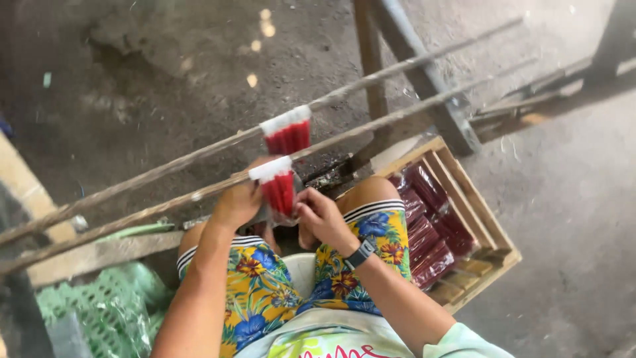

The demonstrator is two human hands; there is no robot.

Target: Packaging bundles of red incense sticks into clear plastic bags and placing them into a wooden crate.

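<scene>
i see two small packs hanging on the long rods (411,109). the upper pack (287,134) sits on the far rod, a clear wrapper full of red sticks with a white band across its top. the lower pack (275,189) hangs on the near rod just below it, same red with a white top, and my left hand (235,204) and right hand (322,217) touch its clear wrapper from either side. right of the rods, a wooden crate (487,229) on the floor holds flat dark-red packs (430,229) in shiny clear wrap, laid in rows.
</scene>
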